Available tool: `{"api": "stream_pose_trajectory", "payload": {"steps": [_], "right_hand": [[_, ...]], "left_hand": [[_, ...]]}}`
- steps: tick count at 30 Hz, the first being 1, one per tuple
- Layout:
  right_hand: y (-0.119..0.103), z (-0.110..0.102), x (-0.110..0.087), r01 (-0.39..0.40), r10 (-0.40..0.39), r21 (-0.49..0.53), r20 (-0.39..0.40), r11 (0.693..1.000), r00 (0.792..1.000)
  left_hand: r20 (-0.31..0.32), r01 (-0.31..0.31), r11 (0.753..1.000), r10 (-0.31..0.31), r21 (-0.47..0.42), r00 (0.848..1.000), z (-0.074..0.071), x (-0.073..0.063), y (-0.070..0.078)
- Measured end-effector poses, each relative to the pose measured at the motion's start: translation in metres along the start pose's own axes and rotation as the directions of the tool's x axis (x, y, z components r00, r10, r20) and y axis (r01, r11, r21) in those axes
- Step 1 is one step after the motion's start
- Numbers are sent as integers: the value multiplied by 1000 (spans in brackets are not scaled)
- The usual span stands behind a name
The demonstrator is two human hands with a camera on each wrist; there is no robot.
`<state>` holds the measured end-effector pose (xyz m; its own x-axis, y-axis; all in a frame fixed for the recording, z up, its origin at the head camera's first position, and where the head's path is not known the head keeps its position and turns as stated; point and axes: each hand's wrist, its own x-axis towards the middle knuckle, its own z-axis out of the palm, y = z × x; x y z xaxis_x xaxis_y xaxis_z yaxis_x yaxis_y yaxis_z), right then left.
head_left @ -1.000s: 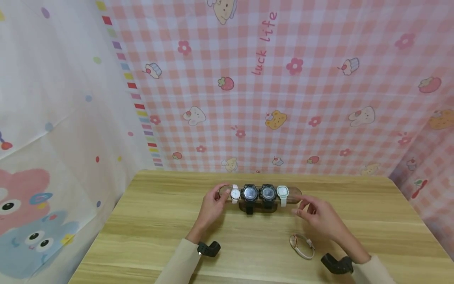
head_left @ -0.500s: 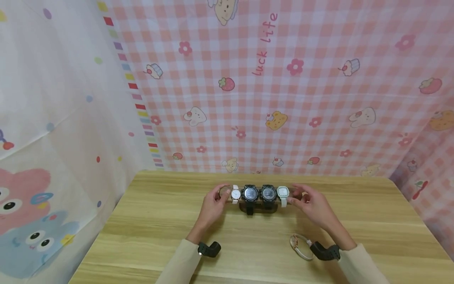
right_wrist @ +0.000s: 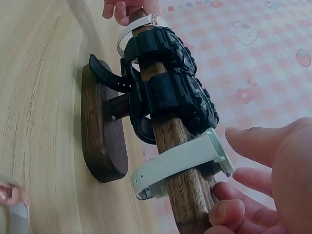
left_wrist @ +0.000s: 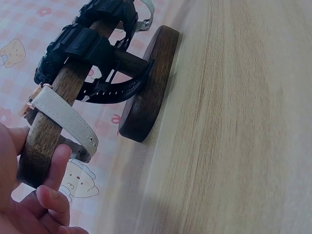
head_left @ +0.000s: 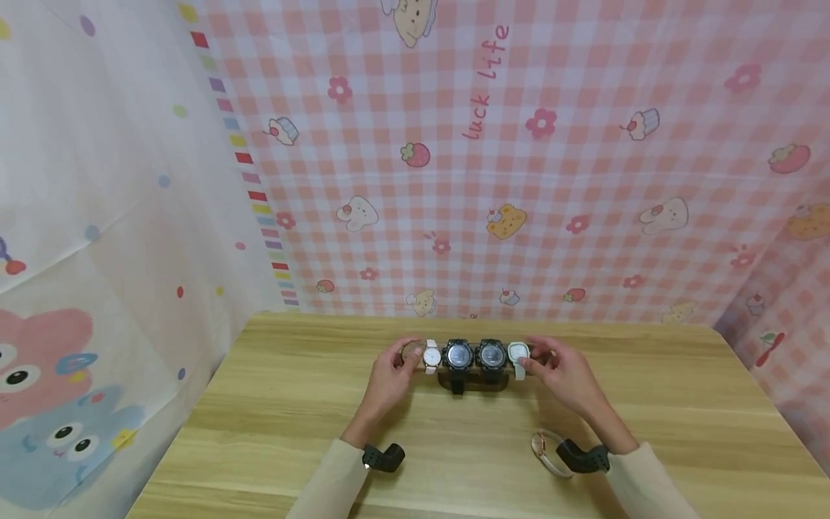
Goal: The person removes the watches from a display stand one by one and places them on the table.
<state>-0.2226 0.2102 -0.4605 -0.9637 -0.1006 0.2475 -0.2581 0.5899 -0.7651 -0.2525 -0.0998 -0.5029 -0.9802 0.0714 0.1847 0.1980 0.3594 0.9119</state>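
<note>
A dark wooden watch stand (left_wrist: 156,83) holds several watches along its bar. My left hand (head_left: 391,371) grips the bar's left end, beside a small watch with a white strap (head_left: 431,357). Two bulky black digital watches (head_left: 460,355) sit side by side in the middle. At the right end is a mint-green square watch (head_left: 516,351), its buckled strap looped round the bar. My right hand (head_left: 565,375) has thumb and forefinger at this watch's case, while its other fingers curl near the bar's end in the right wrist view.
A rose-gold watch with a pale strap (head_left: 537,442) lies on the wood-grain table (head_left: 292,404), partly behind the right wrist's black camera (head_left: 583,456). Behind the table hangs a pink checked cloth (head_left: 389,245); a white patterned cloth (head_left: 194,360) closes the left side.
My right hand has moved left and up from beside the stand's right end onto the mint-green watch. The left hand keeps its hold on the bar.
</note>
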Motion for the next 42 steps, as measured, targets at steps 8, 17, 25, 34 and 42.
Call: {"api": "stream_pose_trajectory", "payload": {"steps": [8,17,25,34,42], "right_hand": [[-3,4,2,9,-9,-16,5,1000,1000],[-4,6,6,-2,2,-32,3,999,1000],[-4,8,7,19,-19,-9,33,1000,999],[-6,8,7,7,-7,1,45,1000,999],[-6,8,7,-17,17,-6,43,1000,999]], "left_hand": [[-6,3,1000,-3,1,1000,0,-1,0],[-5,2,1000,-2,-7,1000,1,-1,1],[-16,8,1000,-8,-4,1000,1,-1,2],[-1,18,1000,-18,2,1000,0,-1,3],[12,19,1000,-19,-11,1000,0,0,4]]}}
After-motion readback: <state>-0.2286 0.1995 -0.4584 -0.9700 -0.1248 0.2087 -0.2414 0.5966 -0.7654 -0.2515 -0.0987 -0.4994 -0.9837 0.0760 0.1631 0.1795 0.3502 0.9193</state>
